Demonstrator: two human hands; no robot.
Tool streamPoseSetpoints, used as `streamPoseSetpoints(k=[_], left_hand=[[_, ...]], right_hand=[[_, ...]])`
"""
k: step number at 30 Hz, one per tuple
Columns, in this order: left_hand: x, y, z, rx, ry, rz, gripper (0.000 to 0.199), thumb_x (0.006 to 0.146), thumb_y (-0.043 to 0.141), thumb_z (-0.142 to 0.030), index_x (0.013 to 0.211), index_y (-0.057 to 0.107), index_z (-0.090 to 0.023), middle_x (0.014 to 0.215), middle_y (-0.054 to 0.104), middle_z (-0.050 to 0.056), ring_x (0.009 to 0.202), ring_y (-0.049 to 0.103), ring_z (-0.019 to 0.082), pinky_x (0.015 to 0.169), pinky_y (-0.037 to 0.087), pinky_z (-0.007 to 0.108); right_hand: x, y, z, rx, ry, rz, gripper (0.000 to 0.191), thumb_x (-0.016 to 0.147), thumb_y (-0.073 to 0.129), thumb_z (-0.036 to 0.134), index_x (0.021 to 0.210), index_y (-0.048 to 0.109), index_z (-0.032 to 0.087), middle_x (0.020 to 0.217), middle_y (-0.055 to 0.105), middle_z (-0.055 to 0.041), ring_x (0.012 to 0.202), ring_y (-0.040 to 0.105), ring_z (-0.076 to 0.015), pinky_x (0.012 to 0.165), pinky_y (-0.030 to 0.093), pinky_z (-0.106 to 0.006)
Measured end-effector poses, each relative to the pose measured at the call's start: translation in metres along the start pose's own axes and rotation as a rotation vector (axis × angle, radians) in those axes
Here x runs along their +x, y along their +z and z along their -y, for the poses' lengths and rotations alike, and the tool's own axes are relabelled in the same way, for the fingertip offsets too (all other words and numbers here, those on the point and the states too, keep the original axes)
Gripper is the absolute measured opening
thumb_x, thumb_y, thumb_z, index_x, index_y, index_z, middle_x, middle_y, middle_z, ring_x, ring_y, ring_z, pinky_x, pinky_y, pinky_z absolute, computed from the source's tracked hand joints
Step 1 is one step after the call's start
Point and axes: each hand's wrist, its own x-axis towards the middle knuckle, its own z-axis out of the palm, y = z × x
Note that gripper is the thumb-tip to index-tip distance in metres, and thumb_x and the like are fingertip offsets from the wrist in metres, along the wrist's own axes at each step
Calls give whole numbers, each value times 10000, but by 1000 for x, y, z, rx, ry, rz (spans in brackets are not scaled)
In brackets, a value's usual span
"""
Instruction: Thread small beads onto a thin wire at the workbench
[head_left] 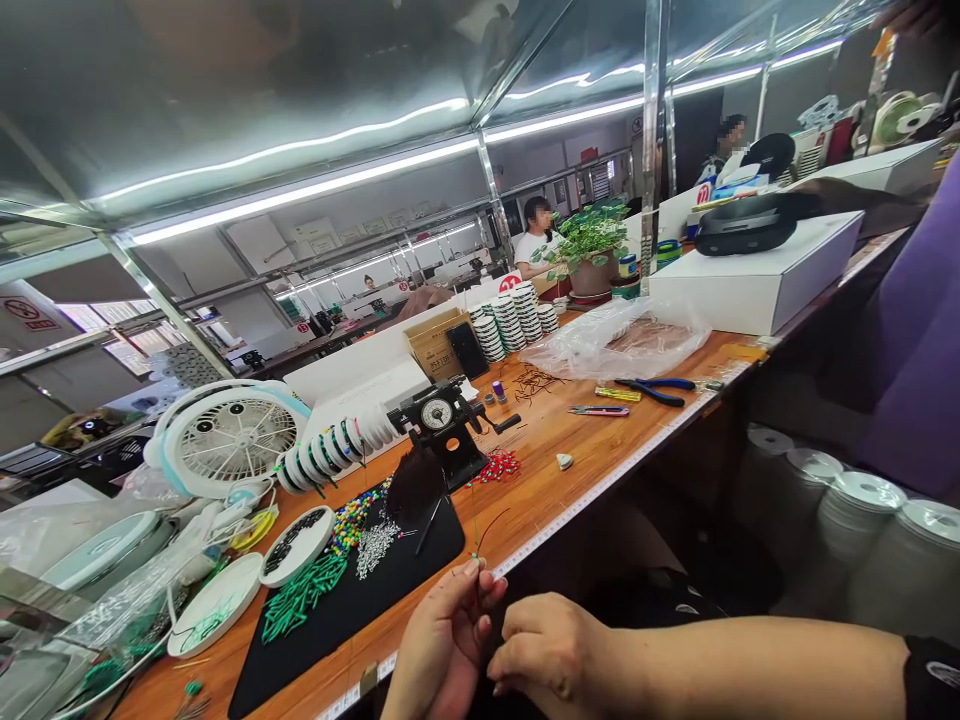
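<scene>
My left hand (448, 618) is at the table's front edge, thumb and fingertips pinching a thin line (475, 520) with a small green piece at the pinch. That line rises toward the black hand-crank winder (444, 428) with a round dial. A dark thin strand (495, 521) curves up beside the fingertips. My right hand (551, 640) is just to the right, fingers curled; whatever they hold is hidden. Behind the hands lies a black mat (439, 548) with green tubes (304, 597), coloured beads (352, 520), small clear pieces (377, 545) and a dark pen-like tool (428, 526).
White spools (337, 445) line up left of the winder, before a fan (236, 435). Red pieces (496, 467), a cutter (598, 410), pliers (656, 390) and a plastic bag (615, 338) lie right. A measuring tape (600, 497) follows the front edge. Other people sit farther back.
</scene>
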Motion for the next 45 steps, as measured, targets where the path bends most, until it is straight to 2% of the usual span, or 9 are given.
streamPoseSetpoints(k=[4, 9, 14, 23, 25, 29, 31, 37, 45], left_hand=[[2, -7, -10, 28, 17, 68, 86, 796, 596, -61, 719, 625, -86, 617, 607, 35, 555, 598, 114, 543, 511, 213], [1, -10, -26, 237, 41, 168, 62, 753, 653, -118, 697, 634, -101, 637, 623, 43, 607, 609, 141, 581, 514, 239], [3, -7, -29, 450, 146, 239, 166, 736, 688, -262, 715, 629, -108, 671, 651, 64, 609, 598, 137, 573, 456, 225], [3, -12, 1, 1165, 1005, -89, 204, 843, 494, -336, 777, 616, -187, 766, 626, 69, 726, 553, 224, 691, 382, 331], [4, -12, -1, 1037, 917, -67, 187, 823, 537, -340, 770, 623, -182, 727, 616, 58, 694, 545, 209, 661, 384, 309], [5, -13, -19, 522, 383, 136, 170, 732, 681, -301, 734, 632, -139, 590, 538, -4, 525, 451, 103, 523, 346, 212], [5, -14, -26, 378, 248, 214, 159, 708, 711, -260, 718, 637, -120, 600, 544, -1, 515, 438, 78, 515, 346, 189], [7, -18, -27, 322, 200, 260, 113, 715, 699, -198, 683, 643, -106, 588, 547, 7, 501, 422, 68, 493, 343, 182], [9, -17, -29, 317, 212, 255, 146, 688, 732, -223, 702, 647, -106, 595, 544, 3, 514, 429, 73, 503, 351, 185]], right_hand=[[9, -19, -1, 81, 96, 29, 165, 867, 487, 215, 883, 633, 139, 742, 645, -60, 643, 581, -133, 597, 462, -213], [46, -48, -22, 116, 593, -101, 166, 858, 528, 266, 882, 630, 136, 835, 630, -69, 728, 582, -148, 678, 469, -258], [68, -45, -36, 632, 876, 243, 250, 822, 523, 307, 822, 660, 98, 658, 606, -40, 557, 556, -129, 450, 433, -211], [62, -19, -35, 528, 955, 38, 286, 789, 551, 302, 587, 605, 107, 426, 453, 35, 354, 380, -52, 344, 251, -164], [62, -17, -34, 572, 964, 18, 272, 789, 547, 310, 624, 617, 105, 468, 483, 30, 358, 386, -51, 348, 265, -166], [62, -19, -33, 592, 932, 50, 224, 779, 549, 286, 754, 669, 98, 553, 526, 19, 395, 409, -54, 388, 317, -174], [62, -21, -34, 548, 902, 86, 226, 789, 537, 275, 786, 682, 102, 544, 523, 21, 405, 411, -61, 404, 317, -183], [62, -22, -34, 354, 724, 52, 199, 786, 535, 198, 732, 705, 112, 634, 624, -15, 624, 526, -116, 581, 380, -213], [64, -25, -32, 338, 745, 89, 184, 803, 542, 194, 779, 702, 107, 659, 633, -19, 622, 537, -119, 582, 385, -218]])
